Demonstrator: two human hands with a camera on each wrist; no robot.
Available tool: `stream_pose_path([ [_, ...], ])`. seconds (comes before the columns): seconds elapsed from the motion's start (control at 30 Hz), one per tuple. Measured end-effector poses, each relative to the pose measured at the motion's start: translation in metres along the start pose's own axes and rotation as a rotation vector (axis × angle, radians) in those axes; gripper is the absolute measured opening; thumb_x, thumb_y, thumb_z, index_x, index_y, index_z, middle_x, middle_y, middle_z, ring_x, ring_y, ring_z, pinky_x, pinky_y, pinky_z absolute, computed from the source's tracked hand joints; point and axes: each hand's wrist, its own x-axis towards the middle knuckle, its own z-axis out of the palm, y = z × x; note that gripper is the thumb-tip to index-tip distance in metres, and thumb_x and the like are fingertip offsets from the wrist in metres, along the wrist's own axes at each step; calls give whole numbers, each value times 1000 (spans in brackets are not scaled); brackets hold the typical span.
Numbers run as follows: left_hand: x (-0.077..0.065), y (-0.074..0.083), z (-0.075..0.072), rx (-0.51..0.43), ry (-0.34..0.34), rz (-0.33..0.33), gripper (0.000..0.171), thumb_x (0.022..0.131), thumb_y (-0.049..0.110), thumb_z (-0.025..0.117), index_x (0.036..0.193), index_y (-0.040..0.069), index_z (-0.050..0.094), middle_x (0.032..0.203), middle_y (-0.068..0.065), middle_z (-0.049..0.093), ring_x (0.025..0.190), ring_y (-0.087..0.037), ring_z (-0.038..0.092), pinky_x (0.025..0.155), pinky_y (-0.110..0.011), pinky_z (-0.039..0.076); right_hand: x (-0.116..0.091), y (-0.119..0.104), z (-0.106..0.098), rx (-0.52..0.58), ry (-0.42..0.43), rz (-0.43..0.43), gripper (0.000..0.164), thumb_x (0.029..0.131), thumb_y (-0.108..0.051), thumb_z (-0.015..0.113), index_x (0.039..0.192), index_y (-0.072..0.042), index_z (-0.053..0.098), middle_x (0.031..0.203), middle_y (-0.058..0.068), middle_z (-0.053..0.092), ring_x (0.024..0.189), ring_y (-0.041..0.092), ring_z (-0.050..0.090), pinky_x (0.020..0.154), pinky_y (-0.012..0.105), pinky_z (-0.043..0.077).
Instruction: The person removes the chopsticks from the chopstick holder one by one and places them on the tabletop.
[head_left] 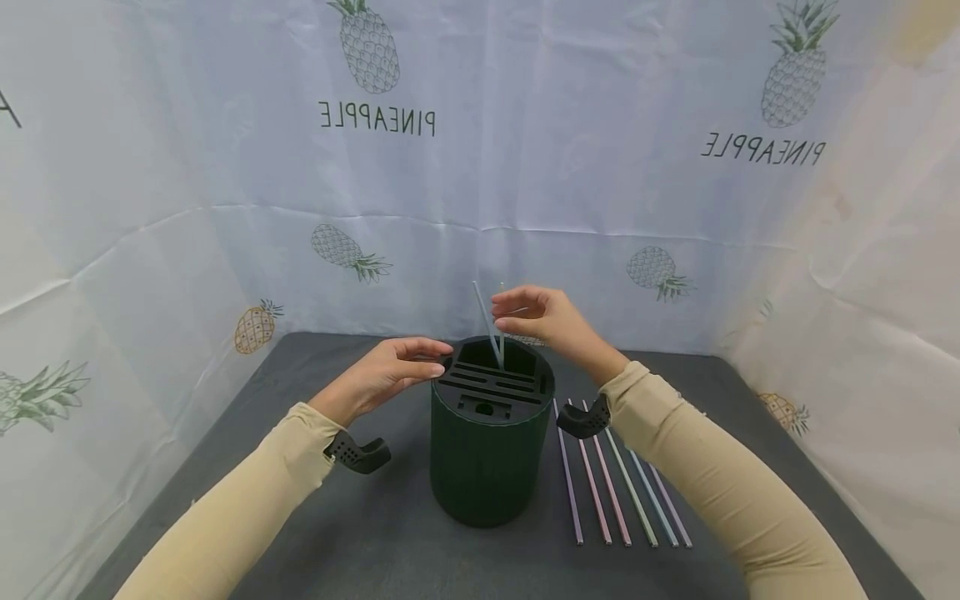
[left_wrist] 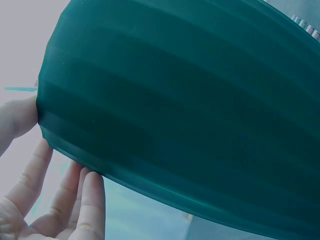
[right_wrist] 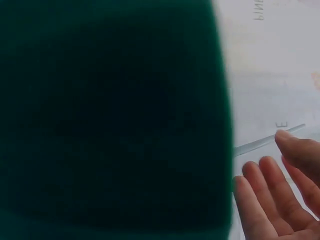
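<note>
A dark green round holder (head_left: 483,450) with a slotted black top stands upright on the table. Two thin straws rise from its back compartment: a bluish straw (head_left: 486,312) leaning left and a paler straw (head_left: 502,346) nearly upright. My left hand (head_left: 386,375) touches the holder's left rim, its fingers extended along the edge. Above the back compartment is my right hand (head_left: 551,321), whose fingertips overlap the paler straw in the head view. In the right wrist view a gap shows between thumb (right_wrist: 295,145) and fingers, and a straw (right_wrist: 255,145) passes behind the thumb tip.
Several pastel straws (head_left: 600,492) lie side by side on the dark table (head_left: 360,517), right of the holder and partly under the right forearm. White cloth (head_left: 525,167) with pineapple prints encloses the table at the back and sides. Each wrist wears a black band.
</note>
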Motion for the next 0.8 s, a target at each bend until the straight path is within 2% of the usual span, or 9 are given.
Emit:
stream_pose_path([
  [0.1, 0, 2, 1, 2, -3, -3, 50, 90, 11, 66, 136, -1, 50, 146, -15, 43, 137, -31, 38, 117, -50, 28, 1, 2, 1, -18, -40, 7, 37, 91, -12, 68, 126, -4, 62, 120, 18, 66, 106, 25, 67, 92, 39, 55],
  [0.3, 0, 3, 1, 3, -1, -2, 50, 90, 11, 66, 136, -1, 50, 145, -16, 43, 137, -31, 38, 117, -50, 28, 1, 2, 4, -48, -111, 48, 36, 90, -6, 68, 125, 0, 62, 120, 22, 64, 104, 26, 67, 88, 35, 57],
  [0.53, 0, 3, 2, 5, -5, -2, 50, 90, 11, 66, 136, -1, 50, 145, -16, 42, 137, -32, 38, 117, -50, 28, 0, 3, 8, -89, -137, 60, 23, 89, -7, 69, 111, 0, 68, 105, 14, 69, 95, 22, 69, 85, 34, 58],
  [0.7, -1, 2, 2, 8, -2, -1, 49, 91, 11, 66, 136, -1, 50, 147, -17, 41, 138, -32, 36, 117, -50, 28, -1, 0, 10, -150, -179, 48, 22, 88, -11, 71, 109, -4, 70, 104, 10, 70, 97, 21, 68, 83, 34, 57],
  [0.8, -1, 1, 2, 10, 0, -3, 49, 91, 10, 66, 136, -1, 50, 147, -17, 41, 139, -32, 35, 117, -50, 28, -1, 1, 11, -141, -197, 55, 21, 88, -11, 71, 107, -4, 70, 104, 10, 69, 96, 20, 68, 81, 33, 57],
])
